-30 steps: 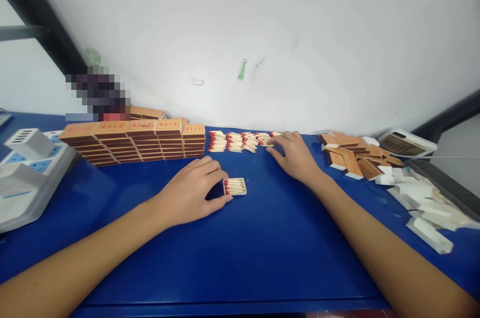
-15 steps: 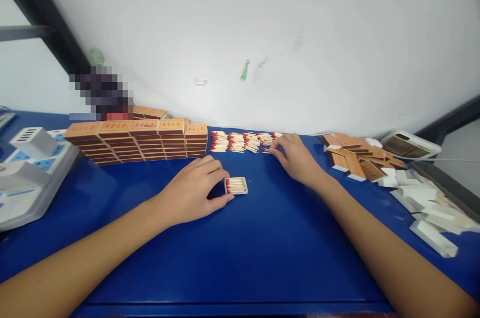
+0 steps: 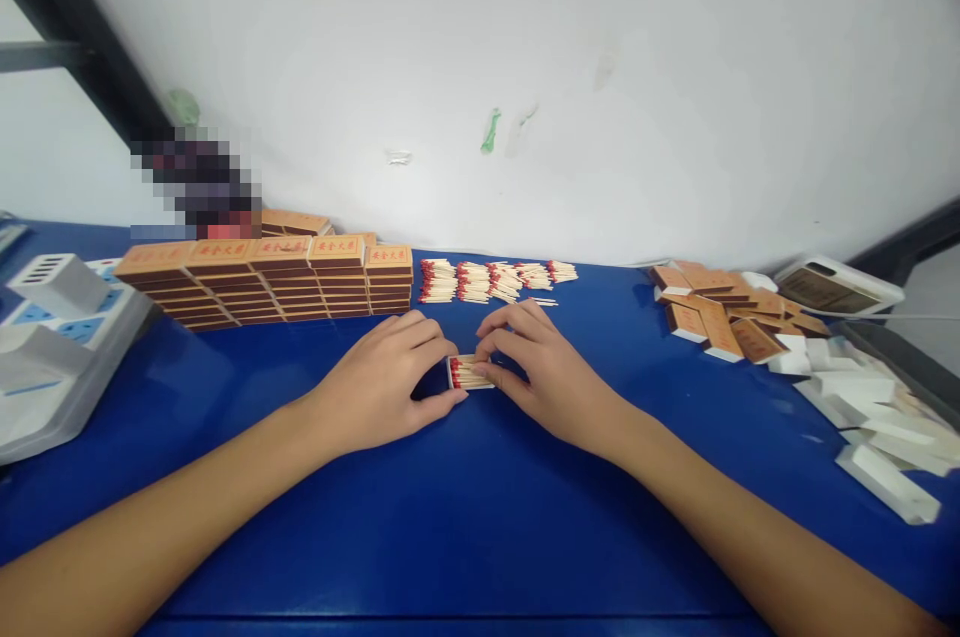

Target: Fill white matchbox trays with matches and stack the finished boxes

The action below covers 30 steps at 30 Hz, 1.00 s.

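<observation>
On the blue table a small white matchbox tray (image 3: 463, 385) lies with red-headed matchsticks in it. My left hand (image 3: 390, 372) rests at the tray's left end, thumb and forefinger closed around it. My right hand (image 3: 544, 367) bends over the tray's right end, its thumb and fingertips pinched on matchsticks (image 3: 471, 373) just above or among those inside; how many is hidden. Behind the hands, several small heaps of matchsticks (image 3: 474, 281) lie in a row, with a few loose matchsticks (image 3: 541, 301) in front.
Closed matchboxes (image 3: 277, 282) are stacked in rows at the back left, beside a power strip with plugs (image 3: 75, 347). On the right lie matchbox sleeves (image 3: 712, 302), white trays (image 3: 862, 397) and a white phone-like case (image 3: 836, 287). A white wall (image 3: 600, 167) rises behind the table.
My right hand has come from the heaps at the back toward me and left, down to the tray. My left hand has stayed on the tray.
</observation>
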Available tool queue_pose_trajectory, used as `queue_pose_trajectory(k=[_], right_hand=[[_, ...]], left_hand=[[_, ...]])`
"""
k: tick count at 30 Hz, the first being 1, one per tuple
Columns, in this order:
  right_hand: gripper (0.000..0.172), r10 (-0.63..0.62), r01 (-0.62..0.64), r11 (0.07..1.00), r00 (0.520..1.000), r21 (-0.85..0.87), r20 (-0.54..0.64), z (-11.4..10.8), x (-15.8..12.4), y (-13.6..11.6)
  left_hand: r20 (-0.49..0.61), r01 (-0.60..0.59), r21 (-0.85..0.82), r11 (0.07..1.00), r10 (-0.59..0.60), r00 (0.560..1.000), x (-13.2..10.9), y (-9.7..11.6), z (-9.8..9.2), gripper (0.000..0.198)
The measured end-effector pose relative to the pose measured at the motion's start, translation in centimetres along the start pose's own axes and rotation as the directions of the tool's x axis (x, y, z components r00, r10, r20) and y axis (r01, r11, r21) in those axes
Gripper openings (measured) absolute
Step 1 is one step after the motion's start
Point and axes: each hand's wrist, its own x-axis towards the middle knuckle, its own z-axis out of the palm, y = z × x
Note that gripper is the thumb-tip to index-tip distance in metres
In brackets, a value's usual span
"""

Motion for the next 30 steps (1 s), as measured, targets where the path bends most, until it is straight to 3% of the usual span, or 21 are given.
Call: queue_pose_trajectory(k=[16,21,24,27,30], right_hand=[[0.008,0.026,-0.029,0.999,0.998,0.035,0.064,0.1,-0.1,0.2],[0.007,0.016,-0.018,0.997,0.999,0.074,0.032,0.1,0.1,0.4],[0.008,0.058,-0.057,0.998,0.998,0.031,-0.029,-1.1,0.1,2.6],[0.007,0.186,-0.198,0.973,0.977,-0.119,-0.102,-2.6,-0.2,6.3],[0.008,0.347,-0.35,0.911,0.936,-0.217,-0.054,-3.7,-0.7,9.6]], left_hand=[[0.004,-0.002,-0.005,1.0,0.002,1.0,0.0,0.0,0.0,0.029],[0.007,0.001,-0.005,1.0,-0.001,1.0,-0.1,-0.1,0.1,0.028],[0.009,0.009,0.002,1.0,-0.009,1.0,0.0,-0.1,0.1,0.028],[0.009,0.011,0.003,1.0,-0.011,1.0,0.0,-0.1,0.0,0.029],[0.017,0.017,0.003,1.0,-0.017,1.0,0.0,0.0,-0.1,0.028]])
